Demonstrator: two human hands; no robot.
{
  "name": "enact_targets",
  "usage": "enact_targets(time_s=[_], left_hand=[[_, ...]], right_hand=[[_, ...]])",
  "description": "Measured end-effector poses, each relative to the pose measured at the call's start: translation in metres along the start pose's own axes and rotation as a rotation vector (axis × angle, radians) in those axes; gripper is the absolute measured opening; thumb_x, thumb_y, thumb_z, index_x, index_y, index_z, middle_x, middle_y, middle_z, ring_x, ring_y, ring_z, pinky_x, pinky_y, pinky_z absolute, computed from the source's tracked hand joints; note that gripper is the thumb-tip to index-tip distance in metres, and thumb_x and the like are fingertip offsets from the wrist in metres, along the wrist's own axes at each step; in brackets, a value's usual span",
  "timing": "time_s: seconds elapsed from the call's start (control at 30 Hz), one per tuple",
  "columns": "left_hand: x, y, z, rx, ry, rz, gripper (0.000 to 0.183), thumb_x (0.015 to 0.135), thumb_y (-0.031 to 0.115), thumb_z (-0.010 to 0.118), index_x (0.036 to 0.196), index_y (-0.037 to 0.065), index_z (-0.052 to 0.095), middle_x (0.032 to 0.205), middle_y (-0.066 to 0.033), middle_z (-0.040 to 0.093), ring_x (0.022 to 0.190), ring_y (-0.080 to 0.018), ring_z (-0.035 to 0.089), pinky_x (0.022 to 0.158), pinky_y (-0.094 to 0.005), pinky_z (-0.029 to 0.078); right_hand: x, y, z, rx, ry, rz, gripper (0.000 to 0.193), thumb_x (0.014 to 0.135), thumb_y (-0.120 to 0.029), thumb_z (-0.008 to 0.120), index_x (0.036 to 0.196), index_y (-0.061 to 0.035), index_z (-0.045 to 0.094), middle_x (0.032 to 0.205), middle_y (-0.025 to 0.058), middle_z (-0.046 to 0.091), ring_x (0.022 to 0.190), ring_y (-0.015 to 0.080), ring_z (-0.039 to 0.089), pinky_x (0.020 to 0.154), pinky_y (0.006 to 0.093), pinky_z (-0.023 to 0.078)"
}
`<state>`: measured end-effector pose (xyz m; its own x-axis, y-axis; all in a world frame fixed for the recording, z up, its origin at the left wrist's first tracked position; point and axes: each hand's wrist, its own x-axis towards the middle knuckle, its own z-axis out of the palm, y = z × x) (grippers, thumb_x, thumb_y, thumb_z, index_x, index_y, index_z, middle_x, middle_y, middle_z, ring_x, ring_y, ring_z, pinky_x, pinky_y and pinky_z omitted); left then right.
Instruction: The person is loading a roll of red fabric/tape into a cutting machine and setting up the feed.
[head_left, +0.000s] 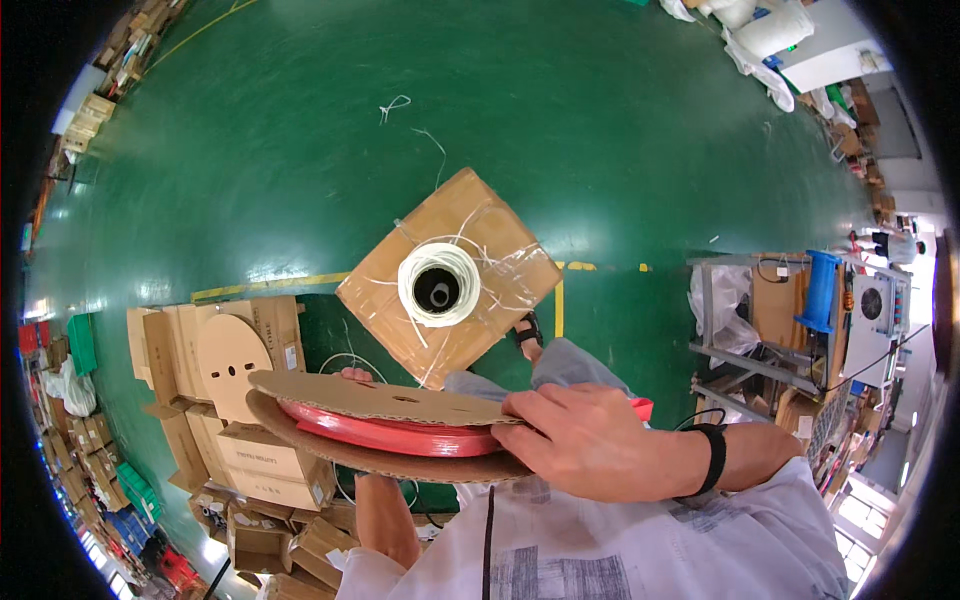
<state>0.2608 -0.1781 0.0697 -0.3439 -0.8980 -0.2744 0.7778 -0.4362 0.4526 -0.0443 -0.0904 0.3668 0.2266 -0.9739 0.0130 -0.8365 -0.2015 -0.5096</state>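
Below the taped carton, on the wearer's side, a cardboard reel wound with a red coil is held in bare hands, as I follow from afar through the head view. The step in hand, by my reading, is steadying the reel with its winding in place. To do it well, I would carry the weight from underneath, hold the two discs parallel and guide the red edge lightly: thin cardboard may bend under a hard pinch, and loose turns could spill from the gap. The right grip, to the carton's lower right, is closed on the reel's right end, fingertips at the upper disc's edge and beside the winding. Red material also shows past its knuckles. The left grip, below the carton's left half, shows only fingertips at the far rim; the reel hides the rest, so I cannot tell how firmly it closes. A white coil sits atop the carton.
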Motion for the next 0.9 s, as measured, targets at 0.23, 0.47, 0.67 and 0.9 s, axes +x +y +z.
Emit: enact_targets(time_s=[0.23, 0.47, 0.67, 0.9], left_hand=[[-0.008, 0.009, 0.032, -0.002, -0.015, 0.079, 0.029, 0.097, 0.03, 0.043, 0.097, 0.005, 0.057, 0.093, -0.0089, 0.053, 0.088, -0.0228, 0.05, 0.088, -0.0364, 0.042], [-0.051, 0.017, 0.024, 0.024, 0.026, 0.092, 0.028, 0.098, 0.03, 0.043, 0.095, 0.006, 0.056, 0.093, -0.0088, 0.053, 0.088, -0.0222, 0.05, 0.087, -0.0353, 0.042], [-0.046, 0.027, 0.025, 0.068, 0.076, 0.109, 0.026, 0.098, 0.029, 0.043, 0.093, 0.007, 0.055, 0.092, -0.0081, 0.052, 0.088, -0.0214, 0.049, 0.086, -0.0344, 0.043], [-0.06, 0.04, 0.028, 0.116, 0.112, 0.125, 0.024, 0.098, 0.028, 0.044, 0.09, 0.008, 0.053, 0.091, -0.0073, 0.051, 0.087, -0.0205, 0.049, 0.085, -0.0333, 0.043]], right_hand=[[-0.001, 0.011, -0.007, 0.034, -0.043, -0.022, 0.022, 0.07, -0.014, 0.063, 0.091, -0.0058, 0.064, 0.093, 0.0059, 0.059, 0.071, 0.0164, 0.06, 0.053, 0.0289, 0.05], [-0.013, 0.01, -0.001, 0.158, -0.164, -0.078, 0.018, 0.073, -0.017, 0.064, 0.089, -0.0085, 0.065, 0.099, 0.0063, 0.059, 0.072, 0.0181, 0.061, 0.053, 0.0311, 0.05], [-0.012, 0.007, -0.008, 0.145, -0.199, -0.056, 0.014, 0.072, -0.018, 0.064, 0.08, -0.0079, 0.064, 0.099, 0.0067, 0.059, 0.075, 0.0186, 0.061, 0.055, 0.0319, 0.05], [-0.018, 0.012, -0.003, 0.099, -0.221, -0.096, 0.017, 0.071, -0.016, 0.061, 0.082, -0.0039, 0.064, 0.086, 0.0065, 0.053, 0.079, 0.0195, 0.059, 0.06, 0.0339, 0.049]])
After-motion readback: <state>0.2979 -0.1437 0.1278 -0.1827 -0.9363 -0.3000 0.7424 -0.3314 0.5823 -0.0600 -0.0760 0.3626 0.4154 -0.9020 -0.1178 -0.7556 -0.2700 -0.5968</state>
